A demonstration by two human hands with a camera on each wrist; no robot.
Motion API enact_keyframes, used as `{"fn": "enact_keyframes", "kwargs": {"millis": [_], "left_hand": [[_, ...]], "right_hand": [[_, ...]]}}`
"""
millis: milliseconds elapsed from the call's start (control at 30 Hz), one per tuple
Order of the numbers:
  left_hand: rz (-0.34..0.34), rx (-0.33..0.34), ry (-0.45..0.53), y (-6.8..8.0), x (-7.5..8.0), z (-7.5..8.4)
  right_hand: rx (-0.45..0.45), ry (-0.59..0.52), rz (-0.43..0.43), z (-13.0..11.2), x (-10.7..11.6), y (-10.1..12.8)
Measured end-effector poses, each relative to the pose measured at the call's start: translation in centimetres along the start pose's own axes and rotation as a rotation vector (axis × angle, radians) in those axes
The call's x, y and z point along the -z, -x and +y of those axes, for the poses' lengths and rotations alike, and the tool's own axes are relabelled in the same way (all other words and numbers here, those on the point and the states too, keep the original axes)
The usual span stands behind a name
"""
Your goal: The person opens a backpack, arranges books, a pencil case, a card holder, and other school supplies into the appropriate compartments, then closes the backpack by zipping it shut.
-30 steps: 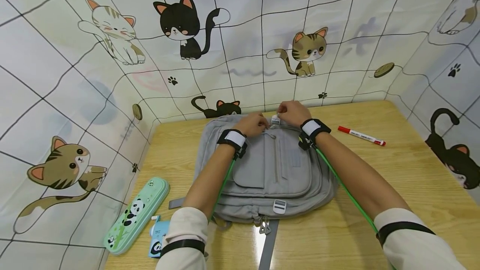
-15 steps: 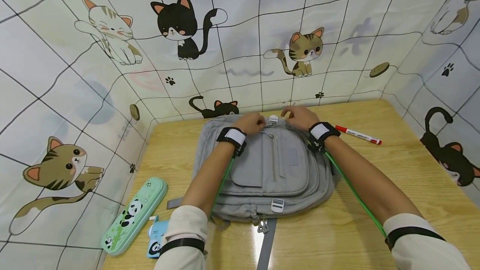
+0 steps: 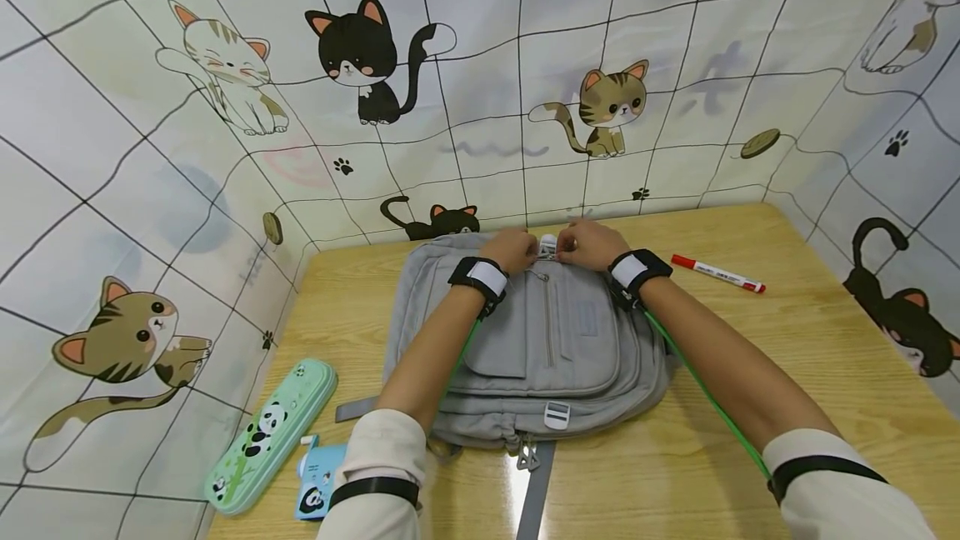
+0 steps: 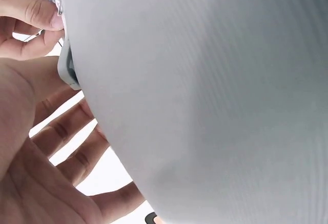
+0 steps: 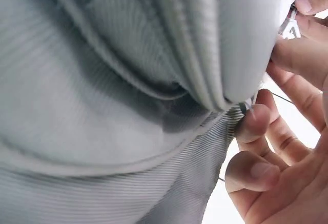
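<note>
- The right hand (image 3: 592, 246) has moved in, nearer the left hand (image 3: 512, 252).
- Both pinch the top edge of a gray backpack (image 3: 528, 348), mid-frame — whether either grips the zip pull (image 5: 290, 27), one cannot tell.
- Marker (image 3: 718, 273), center right; pencil case (image 3: 272, 437), lower left.

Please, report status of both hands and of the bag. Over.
Left hand and right hand at top edge of grey fabric backpack, exact hold unclear. Backpack lying on tan wooden table. Nothing seen blocking; red-and-white marker pen at right.
</note>
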State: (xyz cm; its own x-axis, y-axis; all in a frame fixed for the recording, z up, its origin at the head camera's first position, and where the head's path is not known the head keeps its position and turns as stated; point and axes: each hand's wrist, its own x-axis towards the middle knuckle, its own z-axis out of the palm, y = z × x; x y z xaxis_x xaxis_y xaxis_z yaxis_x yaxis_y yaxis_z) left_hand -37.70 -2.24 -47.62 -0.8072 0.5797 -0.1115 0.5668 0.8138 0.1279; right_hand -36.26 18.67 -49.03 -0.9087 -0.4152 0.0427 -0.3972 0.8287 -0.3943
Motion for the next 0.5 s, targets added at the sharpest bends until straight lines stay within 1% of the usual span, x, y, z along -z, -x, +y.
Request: {"fn": "enact_keyframes", "kwargs": {"millis": [200,500], "left_hand": [[0.008,0.006,0.018,0.1,0.3,0.4],[-0.006,0.014,0.048,0.5,0.4,0.6]], "right_hand": [[-0.024,0.055,-0.043,0.8,0.4,0.1],[-0.061,0.083,-0.100,2.0,2.1,1.6]]}}
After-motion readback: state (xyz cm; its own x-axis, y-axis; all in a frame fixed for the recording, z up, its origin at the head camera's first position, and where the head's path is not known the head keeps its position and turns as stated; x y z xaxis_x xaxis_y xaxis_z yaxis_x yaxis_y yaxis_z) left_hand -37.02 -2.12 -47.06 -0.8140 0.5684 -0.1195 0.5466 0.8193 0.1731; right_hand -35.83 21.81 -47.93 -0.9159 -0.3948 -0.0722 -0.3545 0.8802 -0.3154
